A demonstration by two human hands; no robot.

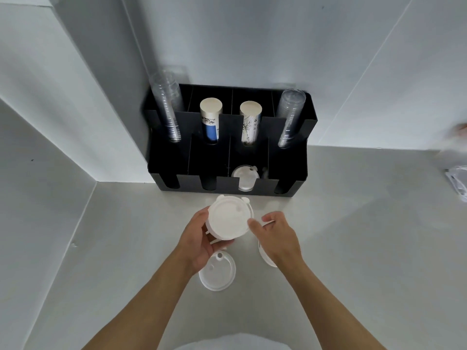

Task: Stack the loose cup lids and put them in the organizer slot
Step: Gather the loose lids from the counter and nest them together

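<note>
A stack of white cup lids [228, 218] is held just above the counter in my left hand [198, 239], in front of the black organizer [285, 157]. My right hand [275, 234] touches the stack's right edge with its fingertips, fingers apart. One loose white lid [217, 272] lies flat on the counter below my left hand. Another white lid [265, 256] lies mostly hidden under my right hand. Several clear lids [245, 176] sit in the organizer's third front slot; the other front slots look dark.
The organizer's back row holds two stacks of clear cups [168, 107] and two stacks of paper cups [211, 117]. White walls close in behind and on the left. Clear plastic packaging [457, 180] lies at the counter's far right edge, with a blurred hand above it.
</note>
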